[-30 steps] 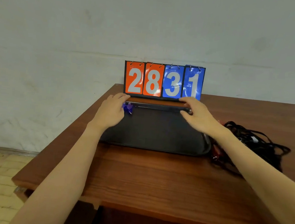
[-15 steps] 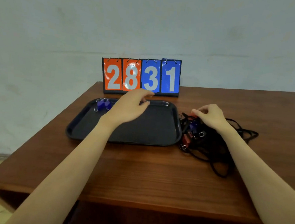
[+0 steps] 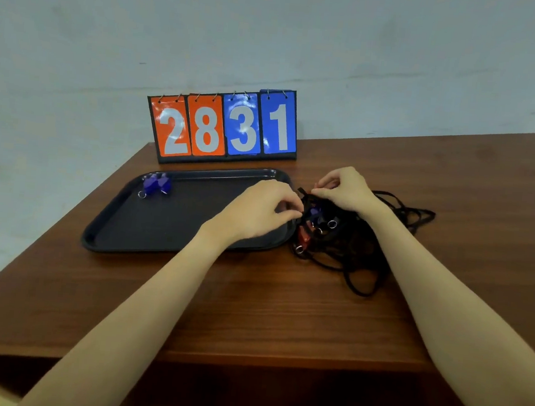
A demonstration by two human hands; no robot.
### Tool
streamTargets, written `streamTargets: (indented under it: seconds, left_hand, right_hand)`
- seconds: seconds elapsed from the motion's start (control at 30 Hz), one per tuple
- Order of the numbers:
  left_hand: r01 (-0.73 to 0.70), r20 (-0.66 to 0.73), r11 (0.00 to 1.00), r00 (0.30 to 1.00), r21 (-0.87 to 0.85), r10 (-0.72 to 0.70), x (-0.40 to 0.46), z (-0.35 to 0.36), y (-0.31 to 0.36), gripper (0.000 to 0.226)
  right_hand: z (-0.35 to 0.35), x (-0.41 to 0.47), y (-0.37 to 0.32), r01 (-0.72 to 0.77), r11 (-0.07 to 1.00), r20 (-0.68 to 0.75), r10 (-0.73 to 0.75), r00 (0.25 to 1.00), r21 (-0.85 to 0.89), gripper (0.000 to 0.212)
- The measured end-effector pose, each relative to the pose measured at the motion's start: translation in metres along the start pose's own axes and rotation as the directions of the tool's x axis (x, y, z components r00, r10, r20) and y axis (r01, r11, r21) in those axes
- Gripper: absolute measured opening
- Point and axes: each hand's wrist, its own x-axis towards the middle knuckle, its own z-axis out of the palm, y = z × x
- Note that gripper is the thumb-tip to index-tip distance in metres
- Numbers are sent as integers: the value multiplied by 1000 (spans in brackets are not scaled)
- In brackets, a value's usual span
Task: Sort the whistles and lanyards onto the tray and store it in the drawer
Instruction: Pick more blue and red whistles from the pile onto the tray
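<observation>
While both your hands work the black lanyard tangle (image 3: 350, 242) on the counter (image 3: 250, 314), right fingers (image 3: 320, 193) pinch a strap; left fingers (image 3: 291, 206) curl, grip unclear. Blue whistle (image 3: 314, 210) lies just beneath; tray (image 3: 101, 233) lies left.

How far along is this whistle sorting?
Early. Two blue whistles already lie in the tray. The left hand and right hand are picking at the tangled pile of lanyards, which holds a red whistle. The remaining sorting and storing the tray are left.
</observation>
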Motion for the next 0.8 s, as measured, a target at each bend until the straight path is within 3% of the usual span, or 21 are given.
streamTargets:
  seconds: [0.13, 0.33, 0.57, 0.8]
  left_hand:
    - [-42, -49, 997, 998, 59, 45, 10, 7, 1, 24]
    - [-60, -5, 984, 998, 167, 62, 21, 16, 1, 20]
    - [126, -16, 988, 992, 90, -125, 28, 24, -1, 19]
    - [366, 39, 922, 930, -129, -364, 43, 27, 9, 29]
  right_hand:
    - [-5, -1, 1, 8, 996, -5, -8, 1000, 91, 26]
    - [-10, -5, 1, -27, 953, 1, 28, 1000, 303, 26]
    - [-20, -7, 0, -34, 881, -304, 199, 932, 472, 30]
    - [-24, -9, 2, -43, 854, -340, 252, 906, 519, 26]
